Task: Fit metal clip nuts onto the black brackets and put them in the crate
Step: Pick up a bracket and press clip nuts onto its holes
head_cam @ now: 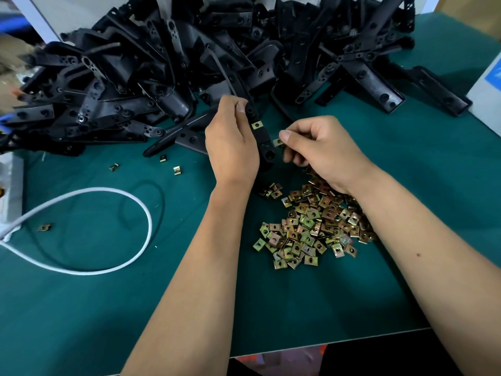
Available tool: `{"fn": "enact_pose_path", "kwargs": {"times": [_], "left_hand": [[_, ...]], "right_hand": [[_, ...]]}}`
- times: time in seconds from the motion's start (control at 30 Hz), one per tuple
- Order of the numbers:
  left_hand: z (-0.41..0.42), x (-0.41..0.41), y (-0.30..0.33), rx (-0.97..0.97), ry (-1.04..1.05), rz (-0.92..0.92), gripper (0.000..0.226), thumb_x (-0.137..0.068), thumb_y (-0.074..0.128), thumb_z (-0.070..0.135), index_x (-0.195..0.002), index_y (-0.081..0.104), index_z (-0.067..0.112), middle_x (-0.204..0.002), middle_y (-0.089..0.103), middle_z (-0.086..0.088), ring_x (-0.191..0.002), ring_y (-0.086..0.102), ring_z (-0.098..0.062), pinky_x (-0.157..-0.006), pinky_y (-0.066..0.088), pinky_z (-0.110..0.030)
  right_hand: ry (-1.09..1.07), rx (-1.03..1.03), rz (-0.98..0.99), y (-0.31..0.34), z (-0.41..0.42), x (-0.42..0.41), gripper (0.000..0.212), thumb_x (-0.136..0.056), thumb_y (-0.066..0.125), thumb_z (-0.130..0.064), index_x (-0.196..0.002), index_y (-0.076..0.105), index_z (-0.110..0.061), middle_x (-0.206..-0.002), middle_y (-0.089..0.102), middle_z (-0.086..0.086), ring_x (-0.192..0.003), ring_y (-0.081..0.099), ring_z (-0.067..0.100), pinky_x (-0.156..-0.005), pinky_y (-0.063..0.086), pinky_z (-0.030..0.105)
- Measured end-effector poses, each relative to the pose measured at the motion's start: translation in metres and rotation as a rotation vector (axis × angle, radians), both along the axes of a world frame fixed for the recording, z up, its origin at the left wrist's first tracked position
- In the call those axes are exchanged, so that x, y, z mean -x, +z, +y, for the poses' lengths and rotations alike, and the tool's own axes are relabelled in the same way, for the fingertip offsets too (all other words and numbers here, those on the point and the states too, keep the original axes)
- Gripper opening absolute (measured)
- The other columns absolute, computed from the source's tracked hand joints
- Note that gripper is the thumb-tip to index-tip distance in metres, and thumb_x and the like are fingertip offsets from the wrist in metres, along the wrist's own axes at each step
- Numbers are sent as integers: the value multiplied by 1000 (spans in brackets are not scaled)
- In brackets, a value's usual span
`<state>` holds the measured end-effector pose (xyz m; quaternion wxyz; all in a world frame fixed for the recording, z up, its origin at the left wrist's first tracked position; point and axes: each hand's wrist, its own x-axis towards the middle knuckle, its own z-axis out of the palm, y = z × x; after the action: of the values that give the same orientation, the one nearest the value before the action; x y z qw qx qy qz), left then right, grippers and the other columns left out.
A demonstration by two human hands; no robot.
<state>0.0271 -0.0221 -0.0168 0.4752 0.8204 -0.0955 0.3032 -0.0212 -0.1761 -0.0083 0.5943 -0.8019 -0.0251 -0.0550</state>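
1. Left hand (pixel 231 142) grips a black bracket (pixel 264 143) – fingers curled round its far side, thumb up near the top end. Bracket is held roughly upright above the green mat (pixel 271 308), just in front of the big bracket heap.
2. One clip nut (pixel 257 125) is already seated on the held bracket, upper part, just right of the left thumb.
3. Right hand (pixel 322 150) pinches a second clip nut (pixel 278 142) between thumb and forefinger; the other fingers are curled under. That nut sits right at the bracket's edge – touching or just beside, can't tell which.
4. Loose clip nut pile (pixel 311 223) lies on the mat under and near-side of the right wrist, gold and yellow-green pieces. A small cluster sits just off its upper-left edge.
5. Bracket heap (pixel 189 63) – unfitted black brackets stacked across the far side of the mat, left edge to right of centre, with a few long ones splayed out toward the far right.
6. Stray nuts (pixel 176 170) lie on the mat left of the left hand; one more lies further left inside the cable loop area.
7. White cable (pixel 147 213) loops across the left part of the mat.
8. White box (pixel 488 85) at the right edge, partly out of frame.
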Motion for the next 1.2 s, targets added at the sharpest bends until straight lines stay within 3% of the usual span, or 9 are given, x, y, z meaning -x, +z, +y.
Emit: {"fn": "enact_pose_path", "kwargs": {"times": [0.3, 0.73, 0.93, 1.07, 1.13, 1.2], "left_hand": [[-2, 2, 0, -31, 20, -34, 23, -106, 41, 13, -103, 62, 4, -72, 59, -5, -63, 45, -19, -57, 30, -28], [-11, 8, 3, -47, 24, -47, 27, -108, 39, 19, -105, 61, 4, -76, 58, -1, -68, 50, -21, -59, 35, -35], [-14, 10, 4, -39, 8, -39, 26, -109, 38, 21, -104, 59, 6, -80, 62, -1, -72, 54, -22, -62, 43, -41], [-11, 6, 2, -36, 46, -35, 26, -109, 37, 18, -103, 59, 4, -77, 58, -1, -70, 51, -23, -60, 38, -41], [-10, 4, 2, -41, 114, -35, 27, -108, 36, 19, -103, 59, 4, -77, 55, 1, -69, 48, -21, -60, 30, -35], [-8, 4, 3, -50, 181, -40, 27, -108, 36, 18, -104, 59, 5, -79, 54, 3, -69, 44, -19, -61, 23, -29]], "right_hand": [[-10, 14, 18, 1, 6, 3, 20, -101, 65, -21, -84, 73, -15, -62, 69, -2, -55, 55, 4, -54, 46, 15], [78, -65, 56, 1, 6, 3, 20, -100, 66, -16, -82, 70, -9, -55, 61, -4, -52, 49, 9, -51, 43, 18], [100, -68, 59, -1, 2, 1, 22, -101, 66, -16, -88, 69, 2, -56, 60, -4, -53, 49, 9, -52, 43, 19], [17, -14, 7, -4, 10, 2, 22, -101, 65, -20, -84, 73, -9, -56, 61, -5, -56, 49, 12, -55, 43, 23], [-30, 66, -71, -4, 12, 1, 30, -102, 63, -26, -81, 72, -7, -58, 61, 0, -59, 51, 12, -60, 45, 30], [-23, 123, -123, -3, 11, 1, 29, -100, 64, -29, -82, 73, -9, -66, 66, 0, -63, 56, 5, -66, 47, 27]]}}
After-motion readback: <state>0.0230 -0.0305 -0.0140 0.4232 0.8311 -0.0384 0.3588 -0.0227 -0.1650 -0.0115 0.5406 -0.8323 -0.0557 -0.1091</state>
